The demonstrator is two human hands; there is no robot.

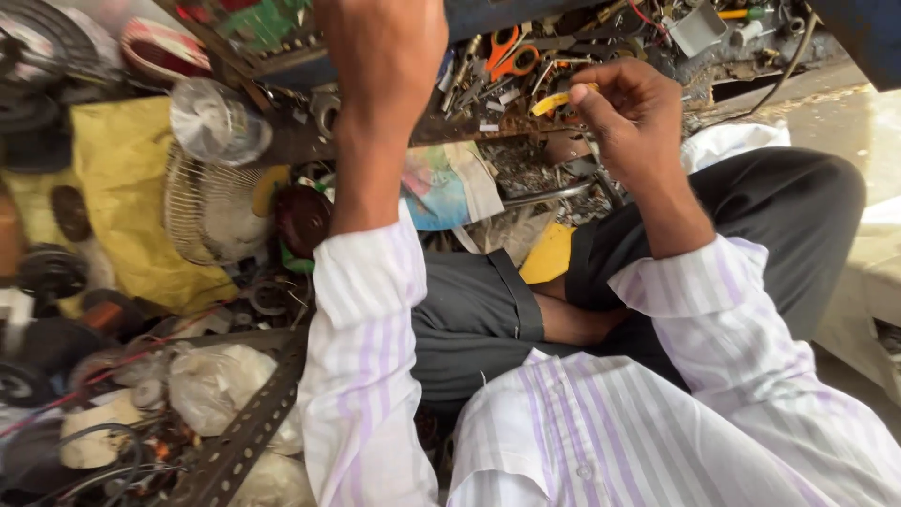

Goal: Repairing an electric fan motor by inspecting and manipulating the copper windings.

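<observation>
A cluttered tray [469, 127] of tools and orange scissors [511, 54] lies far; the right hand [629, 108] pinches a yellow piece [554, 101]. Left hand [385, 47] reaches farther, grip unclear. A fan guard [211, 216] lies left.

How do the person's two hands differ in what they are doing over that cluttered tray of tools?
The right hand is curled, pinching a small yellow-handled tool between its fingers, while the left hand shows only its back and nothing can be seen in it. The left hand reaches higher, cut off by the top edge; the right hand sits lower and fully in view. Both hover over the tray of tools, and both arms wear striped white sleeves.
</observation>
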